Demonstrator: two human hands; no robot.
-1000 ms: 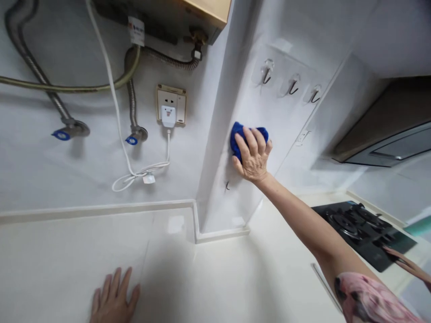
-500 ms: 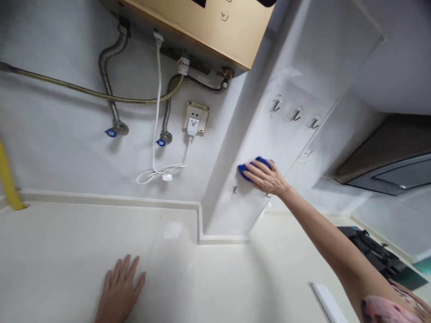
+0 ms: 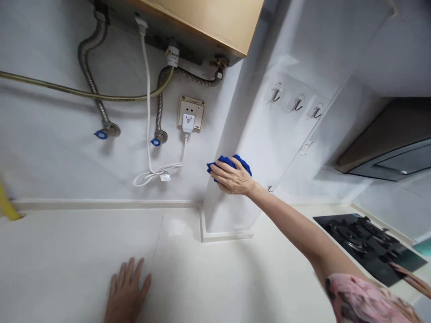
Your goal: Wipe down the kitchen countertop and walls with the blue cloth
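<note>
Item: one blue cloth [image 3: 244,165], bunched, at the left edge of the white wall pillar [image 3: 266,139]. Handling, by my judgement: light, soft, pliant, nothing to break; best held by the middle under a broad palm, loose corners tucked in.
Right hand [image 3: 234,177]: mine, fingers close together, curved over the cloth and pinning it.
Left hand [image 3: 126,294]: mine, fingers a little apart, laid on the pale countertop [image 3: 202,282], holding nothing.
Change from half a second ago: cloth shifted leftward from the pillar's front face; left hand likewise on the countertop.
</note>
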